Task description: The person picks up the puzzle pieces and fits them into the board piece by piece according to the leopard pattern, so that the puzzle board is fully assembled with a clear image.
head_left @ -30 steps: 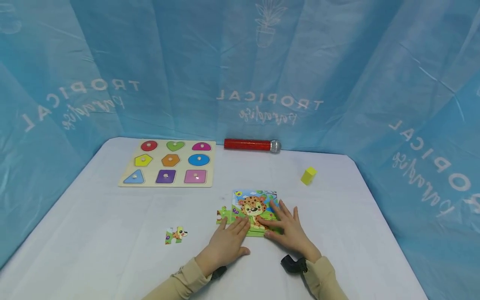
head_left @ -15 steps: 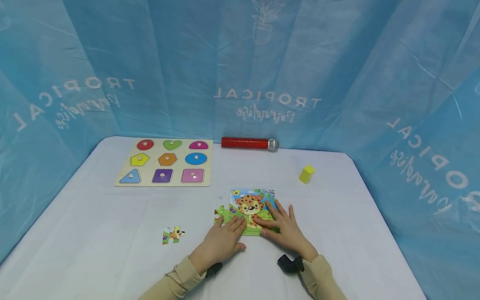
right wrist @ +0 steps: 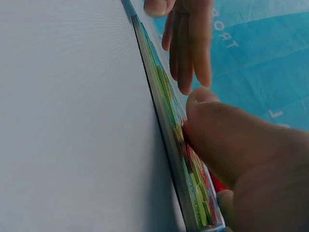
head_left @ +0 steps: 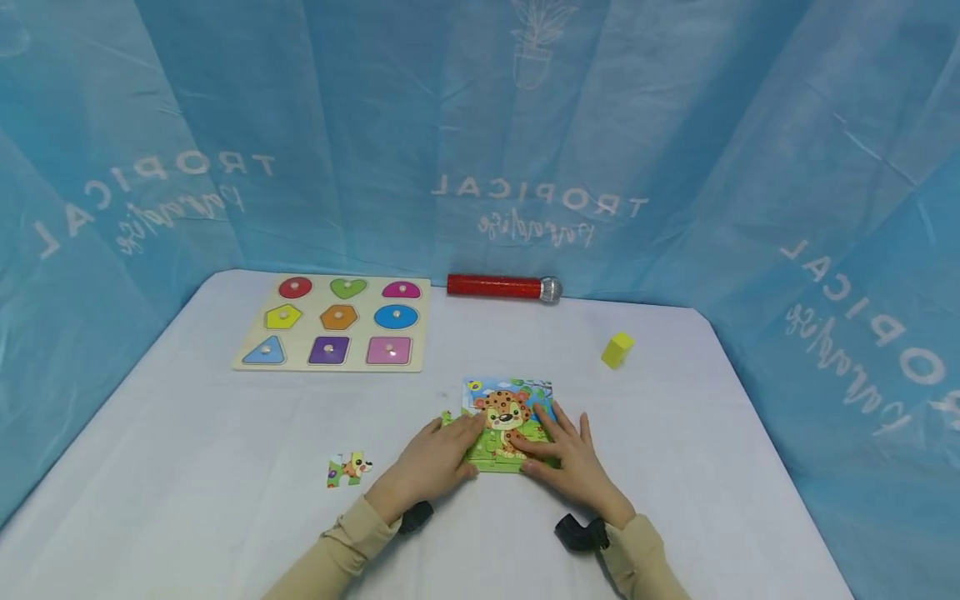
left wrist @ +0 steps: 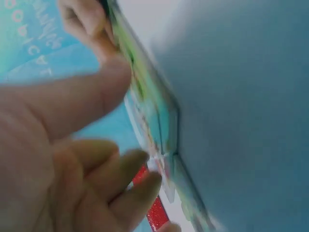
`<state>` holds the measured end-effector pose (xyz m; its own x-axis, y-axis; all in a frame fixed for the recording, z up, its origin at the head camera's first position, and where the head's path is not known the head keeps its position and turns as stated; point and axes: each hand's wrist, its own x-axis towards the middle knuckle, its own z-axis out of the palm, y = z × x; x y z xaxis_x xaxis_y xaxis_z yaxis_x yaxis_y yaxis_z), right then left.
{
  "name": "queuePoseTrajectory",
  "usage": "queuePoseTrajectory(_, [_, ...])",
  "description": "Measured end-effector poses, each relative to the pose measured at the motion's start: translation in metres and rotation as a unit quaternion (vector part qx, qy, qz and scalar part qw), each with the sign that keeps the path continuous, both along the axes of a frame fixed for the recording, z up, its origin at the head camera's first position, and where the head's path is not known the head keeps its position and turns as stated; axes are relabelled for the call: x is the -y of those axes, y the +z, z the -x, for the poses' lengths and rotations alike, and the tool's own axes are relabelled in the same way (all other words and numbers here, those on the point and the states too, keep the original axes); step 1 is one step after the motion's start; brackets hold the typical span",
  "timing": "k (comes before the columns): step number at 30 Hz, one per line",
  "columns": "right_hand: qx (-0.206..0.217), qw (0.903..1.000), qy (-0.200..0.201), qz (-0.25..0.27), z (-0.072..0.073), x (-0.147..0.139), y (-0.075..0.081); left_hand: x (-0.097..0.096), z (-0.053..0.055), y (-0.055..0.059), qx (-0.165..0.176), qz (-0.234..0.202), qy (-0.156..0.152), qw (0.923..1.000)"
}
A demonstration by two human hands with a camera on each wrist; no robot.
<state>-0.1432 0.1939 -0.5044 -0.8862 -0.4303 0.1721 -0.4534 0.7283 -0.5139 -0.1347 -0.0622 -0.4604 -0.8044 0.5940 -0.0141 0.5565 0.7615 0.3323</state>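
A leopard jigsaw puzzle [head_left: 504, 417] lies in its thin tray in front of me, its picture showing between my hands. My left hand [head_left: 429, 460] reaches over its left edge with straight fingers, the fingertips at the picture's side. Partly under those fingers a loose puzzle piece [head_left: 447, 415] pokes out beside the tray. My right hand [head_left: 573, 458] rests with spread fingers on the puzzle's lower right. In the right wrist view its thumb [right wrist: 207, 125] touches the puzzle's edge [right wrist: 169, 101]. The left wrist view, blurred, has the left thumb [left wrist: 91, 96] near the tray's edge.
Two joined-looking puzzle pieces [head_left: 349, 469] lie left of the hands. A wooden shape board [head_left: 356, 329] with knobbed shapes sits at the back left. Behind the puzzle is a red toy microphone [head_left: 502, 287]; a yellow block [head_left: 617, 351] stands to the right. Blue curtain [head_left: 480, 125] encloses the table.
My left hand has slid left and a little up, covering most of the loose piece beside the tray and uncovering more of the picture. The right hand stays on the puzzle.
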Motion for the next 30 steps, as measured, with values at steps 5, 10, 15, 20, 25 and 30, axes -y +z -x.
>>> queuePoseTrajectory(5, [-0.024, 0.9992, 0.011, 0.029, -0.001, 0.005, 0.005, 0.0, -0.003, 0.002, 0.029, 0.016, -0.03, 0.999])
queuePoseTrajectory(10, [-0.022, 0.9977, 0.063, -0.01, -0.003, 0.013, 0.009, 0.001, -0.009, 0.005, 0.019, 0.043, -0.045, 0.9979])
queuePoseTrajectory(15, [-0.006, 0.9959, 0.07, -0.057, -0.006, 0.015, 0.008, 0.01, -0.008, 0.006, 0.029, 0.036, -0.065, 0.9968])
queuePoseTrajectory(20, [-0.01, 0.9955, 0.066, -0.067, -0.007, 0.015, 0.006, 0.014, -0.006, 0.005, 0.028, 0.026, -0.077, 0.9963])
queuePoseTrajectory(25, [-0.018, 0.9954, 0.066, -0.067, -0.006, 0.016, 0.002, 0.016, -0.003, 0.002, 0.037, 0.018, -0.071, 0.9966])
queuePoseTrajectory(30, [0.002, 0.9978, 0.059, 0.031, -0.002, 0.008, 0.0, 0.027, 0.006, -0.001, 0.023, -0.018, -0.024, 0.9993])
